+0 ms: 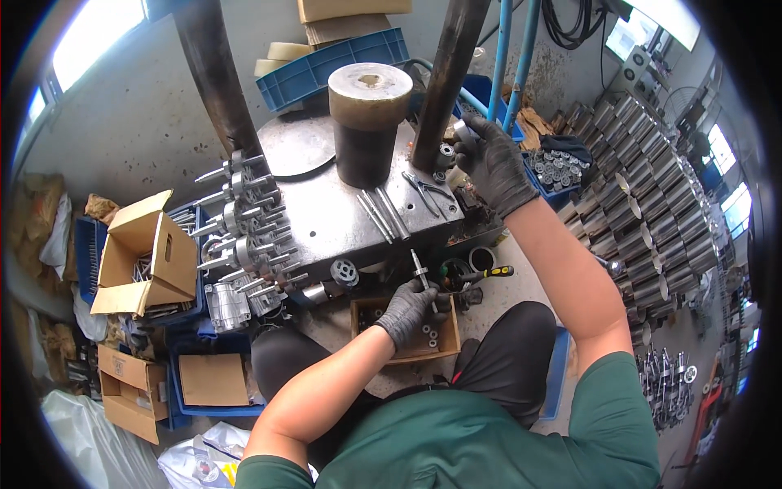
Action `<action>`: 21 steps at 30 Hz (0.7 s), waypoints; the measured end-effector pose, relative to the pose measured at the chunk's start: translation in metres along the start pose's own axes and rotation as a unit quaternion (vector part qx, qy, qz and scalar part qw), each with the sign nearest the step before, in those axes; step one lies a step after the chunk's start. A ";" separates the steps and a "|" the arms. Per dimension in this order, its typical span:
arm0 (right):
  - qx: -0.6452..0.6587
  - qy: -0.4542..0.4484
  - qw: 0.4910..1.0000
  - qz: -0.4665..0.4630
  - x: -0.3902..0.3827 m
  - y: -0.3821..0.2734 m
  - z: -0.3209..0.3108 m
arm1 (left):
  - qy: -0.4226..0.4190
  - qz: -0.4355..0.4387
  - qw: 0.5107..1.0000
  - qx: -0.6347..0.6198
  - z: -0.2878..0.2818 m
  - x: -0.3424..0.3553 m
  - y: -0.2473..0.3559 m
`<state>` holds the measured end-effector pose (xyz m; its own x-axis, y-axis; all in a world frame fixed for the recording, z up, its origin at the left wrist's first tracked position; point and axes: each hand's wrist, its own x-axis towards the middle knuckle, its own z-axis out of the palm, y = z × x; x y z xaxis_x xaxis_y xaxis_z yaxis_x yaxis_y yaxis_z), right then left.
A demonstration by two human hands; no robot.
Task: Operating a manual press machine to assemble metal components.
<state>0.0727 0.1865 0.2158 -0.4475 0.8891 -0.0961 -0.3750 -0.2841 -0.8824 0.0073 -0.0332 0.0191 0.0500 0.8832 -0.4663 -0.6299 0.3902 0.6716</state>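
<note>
The left hand (410,312) grips a slim metal shaft (419,269) and the right hand (494,167) pinches what looks like a small metal ring (463,130), apparently a part-picking step whose next move calls for aligning the two. The left forearm slants in from eight o'clock, the shaft's tip near twelve; the right arm stretches from five, its hand just beside a dark pillar (444,90).

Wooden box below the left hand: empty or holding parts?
Holding parts: small metal rings show inside the wooden box; the left hand hides some of it.
</note>
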 end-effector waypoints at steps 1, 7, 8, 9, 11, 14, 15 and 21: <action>-0.015 -0.004 0.999 -0.031 0.007 -0.005 0.002 | 0.004 -0.011 1.000 -0.007 0.001 0.004 0.002; -0.070 -0.033 0.997 0.028 0.033 -0.025 0.038 | 0.017 0.003 1.000 -0.024 -0.005 0.028 0.016; -0.041 -0.054 0.997 0.028 0.036 -0.025 0.046 | 0.010 0.020 0.999 -0.030 -0.005 0.030 0.020; -0.063 -0.094 0.994 -0.002 0.038 -0.029 0.052 | 0.013 0.025 0.999 -0.030 -0.007 0.030 0.023; -0.083 -0.109 0.988 -0.066 0.042 -0.038 0.065 | 0.017 0.030 0.999 -0.034 -0.006 0.032 0.029; -0.140 -0.127 0.966 -0.179 0.060 -0.048 0.080 | 0.026 0.013 0.998 -0.054 -0.006 0.039 0.035; -0.282 -0.111 0.911 -0.279 0.068 -0.045 0.089 | 0.023 0.023 0.998 -0.055 -0.012 0.044 0.034; -0.607 -0.062 0.545 -0.575 0.090 -0.025 0.129 | 0.019 0.088 0.995 -0.044 -0.026 0.064 0.021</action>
<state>-0.0627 0.2275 0.2885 -0.5627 0.1751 0.8079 0.3141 0.9493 0.0129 -0.0230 0.0254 -0.0116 -0.0951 0.9250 -0.3679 -0.6924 0.2041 0.6920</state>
